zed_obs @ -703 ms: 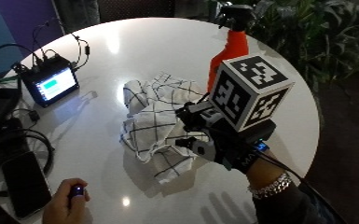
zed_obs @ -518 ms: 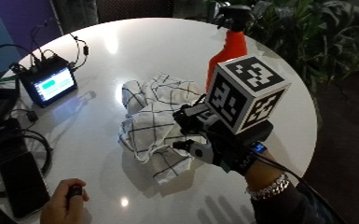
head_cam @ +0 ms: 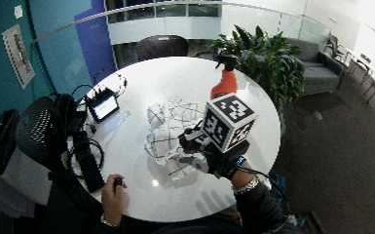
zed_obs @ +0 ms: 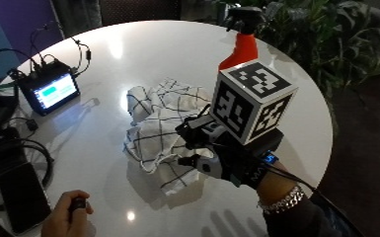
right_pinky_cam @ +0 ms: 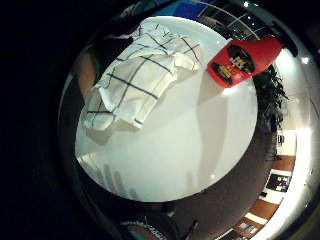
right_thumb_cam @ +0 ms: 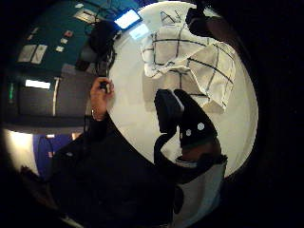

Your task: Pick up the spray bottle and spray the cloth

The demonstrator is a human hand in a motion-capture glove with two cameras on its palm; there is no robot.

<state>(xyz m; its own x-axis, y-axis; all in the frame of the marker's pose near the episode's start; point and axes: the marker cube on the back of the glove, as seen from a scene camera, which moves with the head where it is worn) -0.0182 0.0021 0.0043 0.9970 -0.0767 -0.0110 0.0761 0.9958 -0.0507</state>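
A red spray bottle (zed_obs: 240,47) with a black trigger head stands upright at the far right of the round white table (zed_obs: 143,54). A white cloth (zed_obs: 157,123) with dark grid lines lies crumpled mid-table. My gloved right hand (zed_obs: 225,160) hovers over the cloth's near right corner, well short of the bottle. Its fingers are loosely curled and hold nothing. The little finger side palm view shows the cloth (right_pinky_cam: 140,75) and, beyond it, the bottle (right_pinky_cam: 245,57) on the table. In the thumb side palm view the glove's fingers (right_thumb_cam: 183,118) hang above the cloth (right_thumb_cam: 190,57).
A small lit screen device (zed_obs: 48,91) with cables sits at the table's left edge, and a flat black device (zed_obs: 19,192) lies nearer. The bare left hand (zed_obs: 71,212) holds a small black object at the near edge. A leafy plant (zed_obs: 308,29) stands behind the bottle.
The gloved hand has drifted slightly over the cloth. Bottle and cloth lie as before.
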